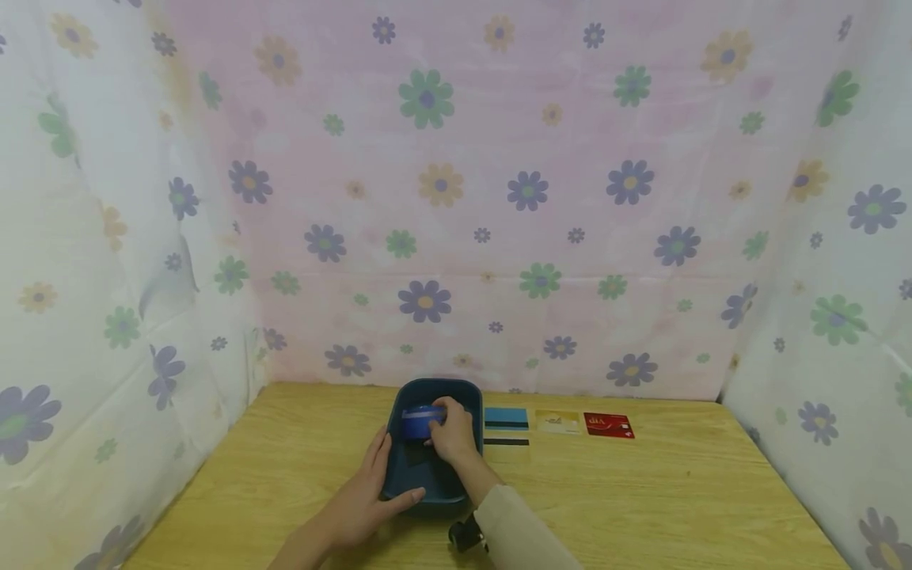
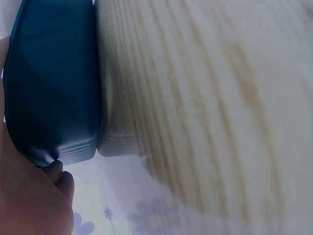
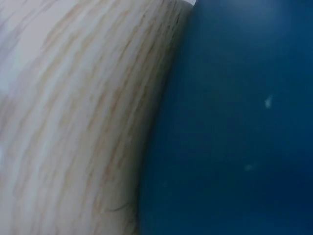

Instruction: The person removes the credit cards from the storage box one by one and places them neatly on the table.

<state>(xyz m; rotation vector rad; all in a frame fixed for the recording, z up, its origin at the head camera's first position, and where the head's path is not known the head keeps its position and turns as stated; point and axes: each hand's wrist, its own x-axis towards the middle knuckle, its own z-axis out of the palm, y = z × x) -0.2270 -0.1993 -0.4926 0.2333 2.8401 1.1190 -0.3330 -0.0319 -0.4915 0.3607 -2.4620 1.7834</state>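
Note:
In the head view a deep, dark blue plastic bin (image 1: 430, 479) with rounded corners stands on the table. My right hand (image 1: 454, 431) reaches inside and pinches a small blue object (image 1: 419, 425) with a lighter band along its top; its kind is not clear. My left hand (image 1: 362, 495) holds the bin's near left corner, its fingers along the left side and its thumb over the front rim. The left wrist view shows fingertips (image 2: 54, 171) at the bin's edge. The right wrist view shows only the bin's wall (image 3: 234, 127) and the table; the right hand is hidden there.
Right of the bin lie a blue card (image 1: 506, 417), a pale card with a dark stripe (image 1: 507, 442), a gold card (image 1: 558, 422) and a red card (image 1: 609, 425) on the wood-grain table (image 1: 627, 499). Flowered cloth (image 1: 499, 237) encloses the back and sides.

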